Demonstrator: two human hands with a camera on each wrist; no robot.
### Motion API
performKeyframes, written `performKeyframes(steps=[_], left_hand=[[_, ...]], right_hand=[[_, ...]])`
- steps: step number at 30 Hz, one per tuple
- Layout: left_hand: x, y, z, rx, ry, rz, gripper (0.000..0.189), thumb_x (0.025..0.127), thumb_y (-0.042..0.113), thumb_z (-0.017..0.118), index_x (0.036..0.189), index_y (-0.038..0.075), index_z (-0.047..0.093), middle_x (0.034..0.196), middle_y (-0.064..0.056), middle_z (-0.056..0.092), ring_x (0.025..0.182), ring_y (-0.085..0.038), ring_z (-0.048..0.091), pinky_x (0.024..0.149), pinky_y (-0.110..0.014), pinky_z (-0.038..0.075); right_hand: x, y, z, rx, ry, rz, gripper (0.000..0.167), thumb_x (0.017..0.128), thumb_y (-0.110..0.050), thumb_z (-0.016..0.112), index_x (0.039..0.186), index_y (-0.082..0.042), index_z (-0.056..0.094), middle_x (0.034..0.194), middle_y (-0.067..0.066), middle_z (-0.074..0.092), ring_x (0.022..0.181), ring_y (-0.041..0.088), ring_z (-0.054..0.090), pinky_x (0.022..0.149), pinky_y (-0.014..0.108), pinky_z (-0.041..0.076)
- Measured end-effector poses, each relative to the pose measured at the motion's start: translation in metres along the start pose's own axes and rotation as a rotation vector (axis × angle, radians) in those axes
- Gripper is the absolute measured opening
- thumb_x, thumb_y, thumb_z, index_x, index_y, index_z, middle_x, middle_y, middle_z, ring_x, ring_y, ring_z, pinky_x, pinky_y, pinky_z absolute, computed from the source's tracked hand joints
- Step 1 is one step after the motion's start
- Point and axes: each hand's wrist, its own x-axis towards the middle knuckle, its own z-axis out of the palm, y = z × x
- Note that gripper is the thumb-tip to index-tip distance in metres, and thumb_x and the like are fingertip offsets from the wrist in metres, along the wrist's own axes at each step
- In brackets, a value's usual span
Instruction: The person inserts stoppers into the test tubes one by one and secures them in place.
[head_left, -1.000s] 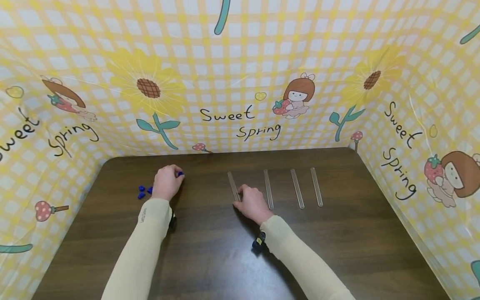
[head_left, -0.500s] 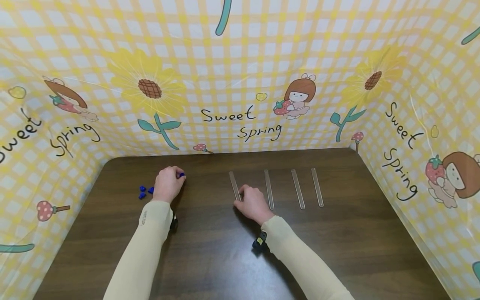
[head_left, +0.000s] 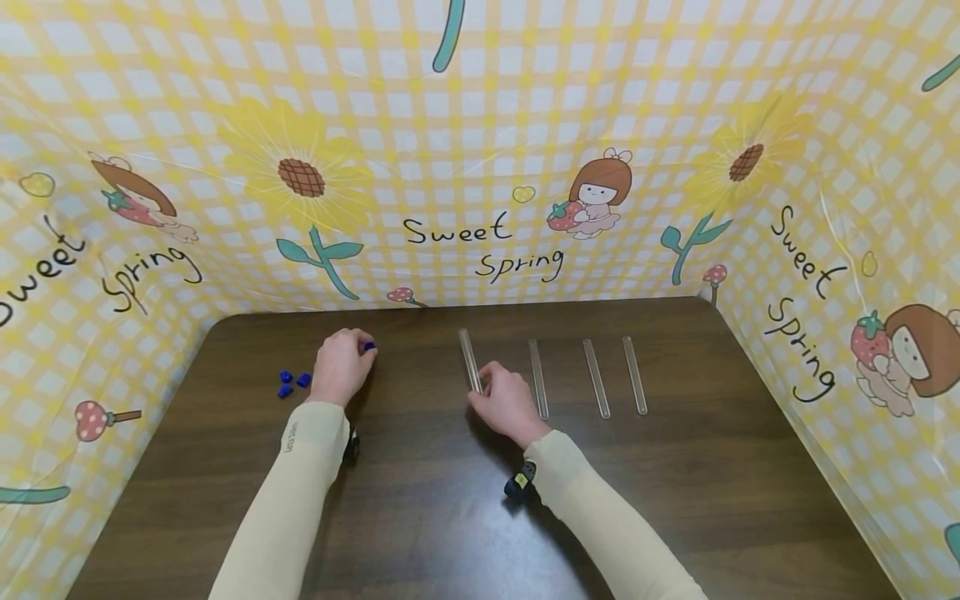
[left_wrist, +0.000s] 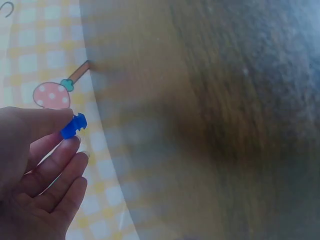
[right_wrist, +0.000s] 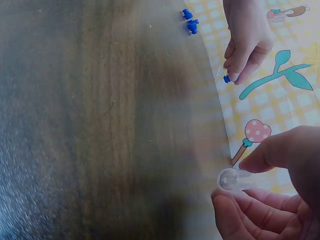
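My left hand point(head_left: 339, 367) pinches a small blue stopper point(left_wrist: 74, 126) between thumb and fingertips, its notched side showing in the left wrist view. Over the middle of the table, my right hand point(head_left: 506, 404) grips a clear test tube point(head_left: 469, 360) near its close end, the far end pointing away from me. That tube's round end point(right_wrist: 229, 179) faces the camera in the right wrist view. Three more blue stoppers point(head_left: 303, 380) lie grouped to the left of my left hand. To the right of my right hand, three clear test tubes point(head_left: 596, 379) lie roughly side by side.
The dark wooden table point(head_left: 420, 517) has a checked yellow-and-white cloth point(head_left: 450, 133) rising behind it and along both sides. Bare wood lies between the two hands and in front of them.
The test tube in my right hand has come up off its earlier place, its far end shifting away from me. My left hand has moved slightly right and away with the stopper.
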Motion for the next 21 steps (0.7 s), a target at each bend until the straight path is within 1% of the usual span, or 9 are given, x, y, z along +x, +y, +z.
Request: performKeyframes(steps=[3,8,12,17,21], left_hand=[[-0.001,0.006,-0.001,-0.007,0.006,0.025,0.023,0.097,0.012,0.071,0.114,-0.003,0.071,0.1,-0.018,0.065,0.091,-0.034,0.062,0.081,-0.05,0.052],[-0.004,0.021,-0.002,-0.027,0.016,0.067,0.023,0.096,0.011,0.071,0.113,-0.004,0.071,0.103,-0.019,0.066,0.095,-0.035,0.062,0.085,-0.051,0.052],[-0.007,0.03,-0.003,-0.046,0.027,0.081,0.022,0.096,0.012,0.071,0.114,-0.003,0.071,0.105,-0.019,0.065,0.098,-0.035,0.063,0.087,-0.051,0.052],[-0.009,0.037,-0.002,-0.066,0.031,0.092,0.022,0.097,0.014,0.07,0.114,-0.002,0.071,0.107,-0.018,0.065,0.099,-0.035,0.062,0.087,-0.051,0.052],[-0.011,0.041,-0.001,-0.075,0.032,0.095,0.022,0.097,0.014,0.07,0.114,-0.001,0.071,0.107,-0.017,0.065,0.1,-0.035,0.062,0.088,-0.051,0.051]], right_hand=[[0.0,0.0,0.0,0.012,0.011,-0.003,0.03,0.09,-0.017,0.073,0.115,-0.003,0.063,0.073,-0.004,0.061,0.061,0.012,0.058,0.057,0.03,0.049],[0.001,0.001,0.001,0.037,0.018,0.002,0.03,0.09,-0.018,0.073,0.113,-0.004,0.061,0.074,-0.004,0.061,0.062,0.013,0.058,0.059,0.031,0.049],[0.0,0.001,0.0,0.043,0.004,0.011,0.029,0.091,-0.018,0.073,0.113,-0.005,0.06,0.075,-0.003,0.061,0.063,0.013,0.058,0.061,0.031,0.05],[-0.001,0.001,-0.002,0.075,-0.024,0.02,0.029,0.092,-0.016,0.073,0.113,-0.005,0.058,0.076,-0.001,0.062,0.061,0.014,0.059,0.061,0.031,0.051],[-0.001,0.001,-0.002,0.073,-0.025,0.009,0.03,0.09,-0.014,0.075,0.113,-0.005,0.058,0.076,-0.003,0.061,0.061,0.013,0.059,0.064,0.031,0.051]])
